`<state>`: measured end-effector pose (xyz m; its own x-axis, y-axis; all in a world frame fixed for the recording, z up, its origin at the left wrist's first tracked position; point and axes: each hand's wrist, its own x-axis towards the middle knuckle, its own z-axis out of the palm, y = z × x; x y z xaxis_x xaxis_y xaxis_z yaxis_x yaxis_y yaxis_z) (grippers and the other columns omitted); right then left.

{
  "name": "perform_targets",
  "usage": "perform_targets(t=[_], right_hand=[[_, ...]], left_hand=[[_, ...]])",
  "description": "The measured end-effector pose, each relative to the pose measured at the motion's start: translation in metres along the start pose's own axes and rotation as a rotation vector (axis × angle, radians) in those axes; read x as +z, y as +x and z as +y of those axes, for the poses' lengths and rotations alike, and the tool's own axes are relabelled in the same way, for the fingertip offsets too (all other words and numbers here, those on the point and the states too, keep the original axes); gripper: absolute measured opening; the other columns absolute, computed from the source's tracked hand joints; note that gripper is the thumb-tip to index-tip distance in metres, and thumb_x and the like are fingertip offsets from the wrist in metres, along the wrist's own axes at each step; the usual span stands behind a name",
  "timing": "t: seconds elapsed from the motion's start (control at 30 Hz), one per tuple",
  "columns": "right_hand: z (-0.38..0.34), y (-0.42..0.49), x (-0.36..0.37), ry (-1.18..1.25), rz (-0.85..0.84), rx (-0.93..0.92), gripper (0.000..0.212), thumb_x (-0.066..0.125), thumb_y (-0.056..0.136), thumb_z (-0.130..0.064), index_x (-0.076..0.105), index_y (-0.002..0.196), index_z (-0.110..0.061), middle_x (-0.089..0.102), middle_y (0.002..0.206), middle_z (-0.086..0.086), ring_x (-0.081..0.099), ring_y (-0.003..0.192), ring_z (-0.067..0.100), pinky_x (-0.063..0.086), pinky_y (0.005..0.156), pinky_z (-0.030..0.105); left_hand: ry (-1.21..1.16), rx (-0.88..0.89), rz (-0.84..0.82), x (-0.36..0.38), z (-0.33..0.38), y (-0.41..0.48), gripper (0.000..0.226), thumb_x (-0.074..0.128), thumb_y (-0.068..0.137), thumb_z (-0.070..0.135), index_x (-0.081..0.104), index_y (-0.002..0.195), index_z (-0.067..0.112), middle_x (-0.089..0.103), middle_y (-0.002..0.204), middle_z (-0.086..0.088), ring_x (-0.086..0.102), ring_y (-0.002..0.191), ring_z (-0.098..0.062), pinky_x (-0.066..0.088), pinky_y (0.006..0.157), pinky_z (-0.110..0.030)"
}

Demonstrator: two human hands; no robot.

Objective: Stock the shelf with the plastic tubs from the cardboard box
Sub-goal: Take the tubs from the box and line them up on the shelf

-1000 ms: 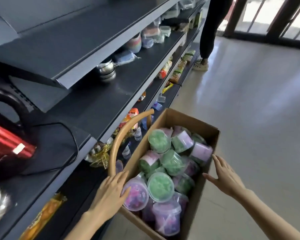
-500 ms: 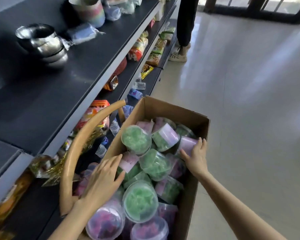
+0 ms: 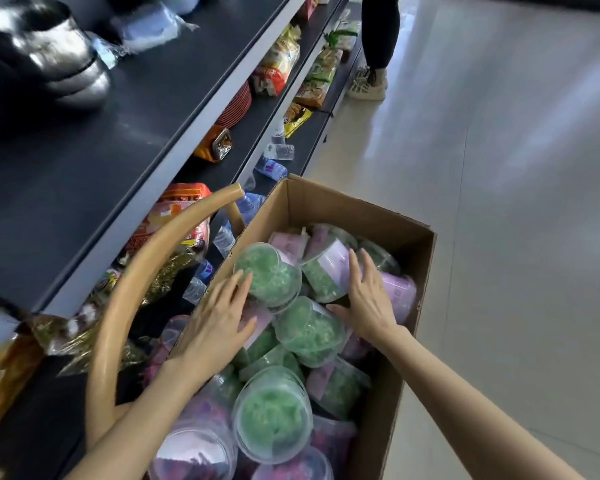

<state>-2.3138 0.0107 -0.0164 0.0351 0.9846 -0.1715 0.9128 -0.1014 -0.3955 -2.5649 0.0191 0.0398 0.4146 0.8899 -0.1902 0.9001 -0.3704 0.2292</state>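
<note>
An open cardboard box stands on the floor beside the dark shelf, filled with several clear plastic tubs of green and purple contents. My left hand lies flat, fingers spread, against a green tub lying on its side at the box's left. My right hand rests with fingers apart on a green tub with a pale label, next to a purple tub. Neither hand has a tub lifted.
A tan curved basket handle arcs between the box and the shelf. Steel bowls sit on the upper shelf; snack packets and water bottles fill the lower ones. Another person's leg and shoe stand up the aisle on the pale floor.
Both hands moved forward from the box's edges into the box, onto the tubs in the middle. The camera tilted down and closer.
</note>
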Motion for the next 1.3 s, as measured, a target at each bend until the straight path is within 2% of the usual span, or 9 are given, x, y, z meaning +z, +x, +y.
perform_targets(t=[0.13,0.3,0.5,0.67,0.8,0.9,1.03,1.17,1.3], right_hand=[[0.002,0.030,-0.012,-0.365,-0.109,-0.234,0.100,0.057,0.080,-0.006,-0.017,0.146,-0.021,-0.014,0.155,0.014,-0.007,0.143,0.034,0.008,0.117,0.043],[0.003,0.053,-0.021,-0.557,-0.164,-0.457,0.082,0.047,0.084,-0.002,-0.003,0.149,-0.011,-0.002,0.157,0.010,-0.005,0.144,0.026,0.000,0.116,0.037],[0.000,0.053,-0.045,0.004,-0.075,-0.144,0.096,0.073,0.072,-0.037,0.017,0.145,-0.007,0.031,0.140,0.013,0.029,0.129,0.031,0.028,0.105,0.035],[-0.005,0.037,-0.059,0.532,-0.147,0.209,0.085,0.065,0.077,-0.054,0.027,0.143,-0.017,0.036,0.141,0.008,0.039,0.126,0.024,0.034,0.105,0.038],[-0.030,0.016,-0.061,1.038,-0.352,0.403,0.056,0.055,0.084,-0.053,0.047,0.124,-0.014,0.056,0.122,0.006,0.059,0.102,0.015,0.046,0.095,0.033],[-0.045,0.000,-0.061,1.332,-0.571,0.601,0.046,0.052,0.086,-0.044,0.057,0.111,-0.007,0.065,0.098,0.010,0.063,0.083,0.019,0.051,0.081,0.029],[-0.055,-0.018,-0.058,1.422,-0.762,0.702,0.055,0.056,0.080,-0.048,0.060,0.106,0.000,0.059,0.097,0.016,0.060,0.087,0.026,0.054,0.081,0.034],[-0.062,-0.028,-0.056,1.469,-0.860,0.720,0.059,0.059,0.076,-0.047,0.058,0.108,0.003,0.059,0.095,0.018,0.062,0.085,0.027,0.056,0.074,0.033],[-0.069,-0.034,-0.047,1.426,-0.948,0.709,0.066,0.054,0.080,-0.056,0.056,0.109,0.003,0.059,0.098,0.018,0.059,0.089,0.027,0.049,0.090,0.035]], left_hand=[[0.111,0.101,-0.061,-0.004,0.000,0.023,0.087,0.076,0.074,0.030,0.031,0.144,0.007,0.035,0.147,-0.018,0.043,0.129,-0.035,0.038,0.099,-0.048],[0.184,0.077,-0.237,0.002,0.006,0.037,0.079,0.041,0.097,0.041,-0.016,0.147,0.019,-0.018,0.155,-0.008,-0.001,0.145,-0.021,0.007,0.115,-0.036],[-0.045,0.041,-0.278,0.008,0.000,0.019,0.079,0.040,0.098,0.037,-0.017,0.146,0.013,-0.017,0.156,-0.006,0.004,0.145,-0.016,0.013,0.111,-0.023],[-0.260,0.063,-0.110,-0.001,0.008,0.001,0.083,0.048,0.096,0.031,-0.018,0.145,0.015,-0.018,0.153,0.005,-0.011,0.138,0.001,-0.007,0.101,-0.004],[-0.073,0.232,0.122,-0.014,0.019,-0.005,0.097,0.070,0.078,0.030,0.011,0.149,0.003,0.012,0.155,-0.019,0.008,0.141,-0.020,0.005,0.113,-0.027],[0.014,0.341,0.176,-0.017,0.024,-0.005,0.102,0.077,0.069,0.030,0.015,0.148,0.009,0.021,0.152,-0.017,0.018,0.141,-0.029,0.019,0.110,-0.040],[-0.010,0.406,0.234,-0.017,0.019,-0.015,0.099,0.086,0.061,0.028,0.027,0.139,0.009,0.028,0.145,-0.014,0.025,0.138,-0.031,0.024,0.109,-0.045],[-0.018,0.462,0.265,-0.016,0.014,-0.032,0.110,0.089,0.053,0.021,0.020,0.139,0.010,0.029,0.141,-0.015,0.026,0.135,-0.034,0.022,0.112,-0.044],[0.003,0.486,0.302,-0.013,0.011,-0.043,0.104,0.089,0.053,0.025,0.028,0.137,0.009,0.036,0.130,-0.012,0.033,0.128,-0.032,0.018,0.114,-0.038]])
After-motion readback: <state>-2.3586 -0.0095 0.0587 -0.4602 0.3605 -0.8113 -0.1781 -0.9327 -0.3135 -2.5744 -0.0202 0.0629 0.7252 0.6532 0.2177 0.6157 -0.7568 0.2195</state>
